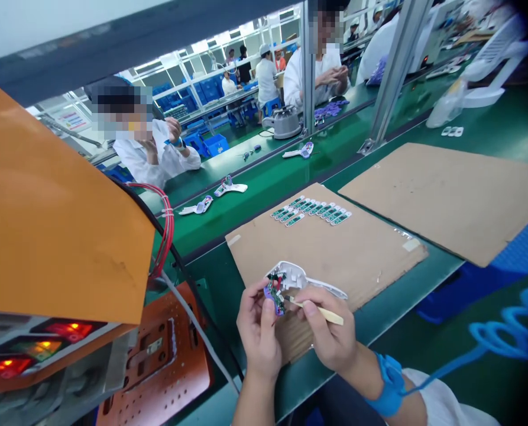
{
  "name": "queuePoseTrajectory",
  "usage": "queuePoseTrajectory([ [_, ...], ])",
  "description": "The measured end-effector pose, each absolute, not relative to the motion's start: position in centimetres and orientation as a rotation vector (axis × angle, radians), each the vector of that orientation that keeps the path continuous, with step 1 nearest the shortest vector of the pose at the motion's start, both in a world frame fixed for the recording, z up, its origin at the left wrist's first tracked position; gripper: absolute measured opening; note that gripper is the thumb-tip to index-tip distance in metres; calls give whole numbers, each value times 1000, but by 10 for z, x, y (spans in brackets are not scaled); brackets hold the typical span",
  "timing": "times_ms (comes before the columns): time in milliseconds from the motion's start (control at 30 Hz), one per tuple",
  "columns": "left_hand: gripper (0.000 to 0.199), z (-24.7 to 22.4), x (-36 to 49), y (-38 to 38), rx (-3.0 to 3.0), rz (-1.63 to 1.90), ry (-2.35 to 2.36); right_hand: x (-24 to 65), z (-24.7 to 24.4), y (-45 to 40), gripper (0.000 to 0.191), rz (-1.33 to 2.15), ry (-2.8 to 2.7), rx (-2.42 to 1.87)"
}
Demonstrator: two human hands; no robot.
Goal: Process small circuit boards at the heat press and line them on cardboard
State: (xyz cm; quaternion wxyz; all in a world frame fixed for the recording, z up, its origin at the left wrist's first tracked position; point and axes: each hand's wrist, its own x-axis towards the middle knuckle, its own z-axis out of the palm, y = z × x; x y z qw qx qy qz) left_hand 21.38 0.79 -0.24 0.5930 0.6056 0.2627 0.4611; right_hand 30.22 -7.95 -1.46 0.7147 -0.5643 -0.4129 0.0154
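My left hand (pixel 260 328) is closed on a purple housing with a small green circuit board (pixel 274 297), held up above the near part of the cardboard. Red and dark wires run from it towards a white plastic shell (pixel 294 274), open side up, with a long handle reaching to the right behind my fingers. In my right hand (pixel 330 328) is a small tool with a pale yellow handle (pixel 332 315). Its dark tip is at the edge of the circuit board; I cannot tell whether they touch. A blue wrist strap (pixel 388 384) with a coiled cord is round my right wrist.
Several small green circuit boards (pixel 310 208) lie in rows on the cardboard sheet (pixel 264 242). Another cardboard sheet (pixel 450 195) lies to the right. Half-assembled white-and-purple units (pixel 230 187) rest on the green conveyor (pixel 264 177). An orange machine (pixel 60 213) stands at left. Co-workers sit across.
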Motion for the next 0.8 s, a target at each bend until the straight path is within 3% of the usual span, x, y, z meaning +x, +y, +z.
queuePoseTrajectory([
  [800,26,-6,212,8,1420,1013,501,297,-21,-77,19,141,-799,-1138],
])
